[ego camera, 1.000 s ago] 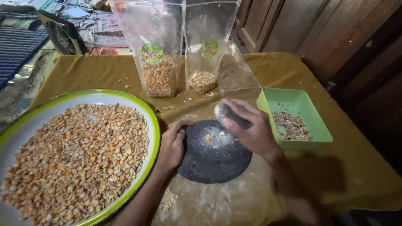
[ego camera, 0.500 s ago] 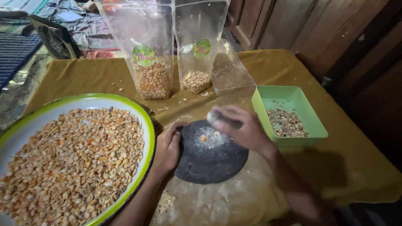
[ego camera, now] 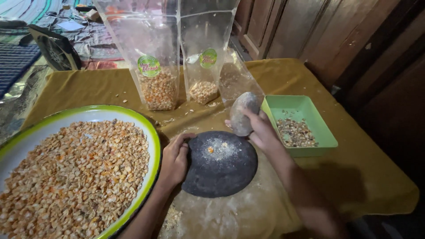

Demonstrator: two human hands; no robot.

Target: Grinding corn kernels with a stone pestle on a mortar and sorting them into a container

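Oval stone (ego camera: 243,113) held raised above round dark slab (ego camera: 221,164), long axis near upright, top tilted slightly right. Right hand (ego camera: 261,130) grasps stone's lower half, fingers wrapped, forearm running to lower right. Left hand (ego camera: 175,158) curled on slab's left rim. Crushed bits lie at slab centre. Green tray (ego camera: 325,130) just right; big grain-filled plate (ego camera: 152,132) left.

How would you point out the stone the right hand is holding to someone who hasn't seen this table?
Start at the dark round grinding slab on the cloth-covered table. Just above its far edge, the right hand holds the stone. It is smooth, egg-shaped, grey, and raised off the slab.
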